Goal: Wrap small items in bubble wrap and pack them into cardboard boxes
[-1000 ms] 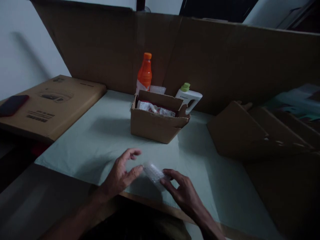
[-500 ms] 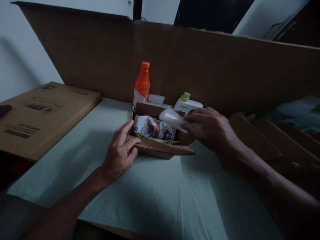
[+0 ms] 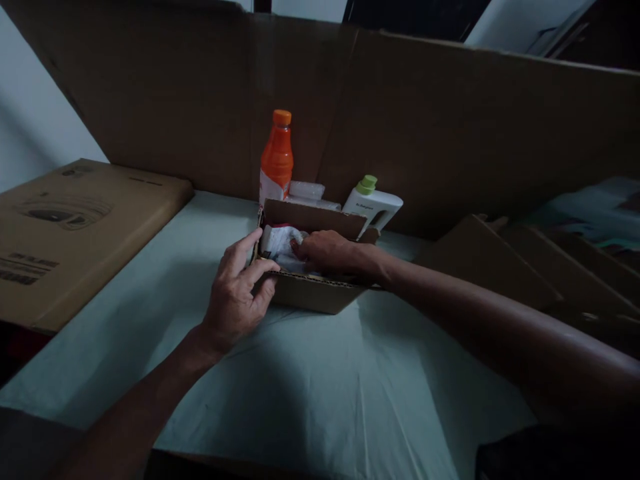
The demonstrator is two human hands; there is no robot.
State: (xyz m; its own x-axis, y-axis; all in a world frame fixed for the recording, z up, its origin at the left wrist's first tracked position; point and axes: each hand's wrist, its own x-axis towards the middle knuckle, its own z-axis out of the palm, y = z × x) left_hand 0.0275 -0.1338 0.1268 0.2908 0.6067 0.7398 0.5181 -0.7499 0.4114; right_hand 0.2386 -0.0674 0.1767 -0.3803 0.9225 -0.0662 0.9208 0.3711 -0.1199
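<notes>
An open cardboard box (image 3: 313,295) stands on the cloth-covered table. My left hand (image 3: 240,287) holds its near left corner, fingers over the rim and thumb against the front wall. My right hand (image 3: 325,251) is down inside the box, its fingers curled and partly hidden by the hand and the front wall. Whatever those fingers hold is out of sight. Beside them lies a white printed plastic packet (image 3: 280,243). Right behind the box are an orange bottle (image 3: 278,157) and a white jug with a green cap (image 3: 370,203).
Clear plastic packaging (image 3: 307,191) sits between the bottle and the jug. A large flat carton (image 3: 95,227) lies at the left. Folded cardboard pieces (image 3: 490,267) lean at the right. A tall cardboard panel (image 3: 425,127) spans the back of the pale green cloth (image 3: 300,380).
My right hand has moved left and down into the box; the whitish translucent object it held above the box is no longer visible. My left hand stays at the box corner. The view has shifted slightly.
</notes>
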